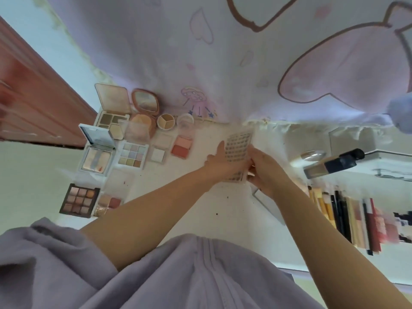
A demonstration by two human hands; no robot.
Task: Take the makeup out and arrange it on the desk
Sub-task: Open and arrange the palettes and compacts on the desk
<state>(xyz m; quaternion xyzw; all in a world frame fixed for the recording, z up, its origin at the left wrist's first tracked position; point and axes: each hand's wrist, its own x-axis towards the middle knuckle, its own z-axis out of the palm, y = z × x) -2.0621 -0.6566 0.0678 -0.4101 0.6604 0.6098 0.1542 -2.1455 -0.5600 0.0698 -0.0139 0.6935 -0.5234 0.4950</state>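
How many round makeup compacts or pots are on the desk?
3: an open round compact with its mirror lid up at the back, a three-section pot right of it, and a clear pot beside that. Others may be hidden.

**Open strip down the middle, clutter on both flanks**

Bare white desk (178, 197) runs from 6 o'clock up to the centre, where both hands (243, 166) hold a clear sheet (237, 150). Open palettes (131, 152) crowd 9 to 11 o'clock. Brushes and pencils (347, 217) line 3 to 4 o'clock, with a dark-capped bottle (332, 166) lying above them. A curtain (223, 63) closes off 12 o'clock.
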